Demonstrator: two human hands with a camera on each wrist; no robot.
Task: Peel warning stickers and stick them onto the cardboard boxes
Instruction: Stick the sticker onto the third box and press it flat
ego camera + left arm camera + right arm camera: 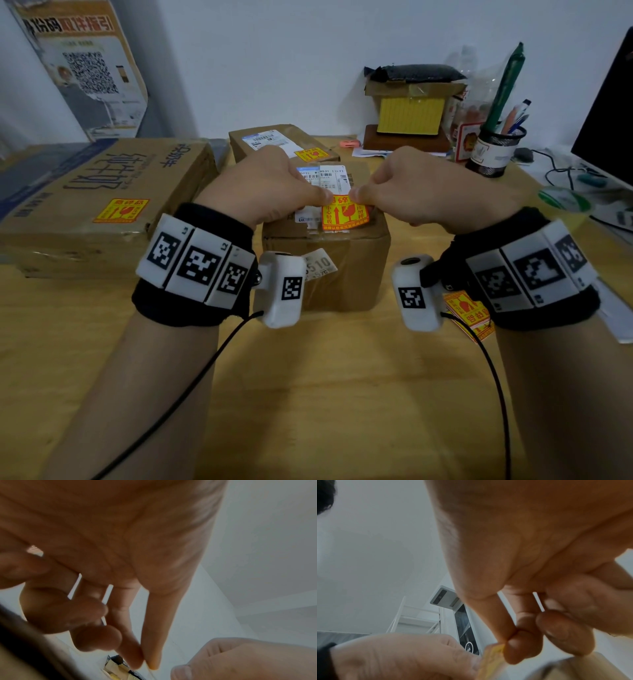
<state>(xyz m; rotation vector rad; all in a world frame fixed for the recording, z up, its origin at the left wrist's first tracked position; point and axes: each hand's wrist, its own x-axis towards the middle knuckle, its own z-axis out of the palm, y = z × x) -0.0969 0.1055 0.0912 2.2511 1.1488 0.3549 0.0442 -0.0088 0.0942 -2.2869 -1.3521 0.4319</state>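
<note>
**Q:** What are the hands doing?

**A:** Both hands meet above a small cardboard box (pixel 325 253) at the centre of a wooden desk (pixel 308 394). The left hand (pixel 270 186) and the right hand (pixel 421 188) each pinch the top edge of 1 yellow-and-red warning sticker (pixel 344 213) between thumb and forefinger. The other fingers are curled in.

**Q:** Is that sticker already on the box?

**A:** Its lower part lies over the box top, just below the white shipping labels (pixel 325 176). Whether it is stuck down, I cannot tell. The top edge is held in the fingertips.

**Q:** How much of the job looks finished?

**A:** 2 other boxes already carry a sticker: the large flat box (pixel 102 205) on the left and the rear box (pixel 281 140) behind. So this reads as box 3, with pressing and smoothing left to do.

**Q:** Any stickers left?

**A:** Yes, spare stickers (pixel 469 315) lie on the desk under the right wrist. No further bare box is clearly visible.
</note>
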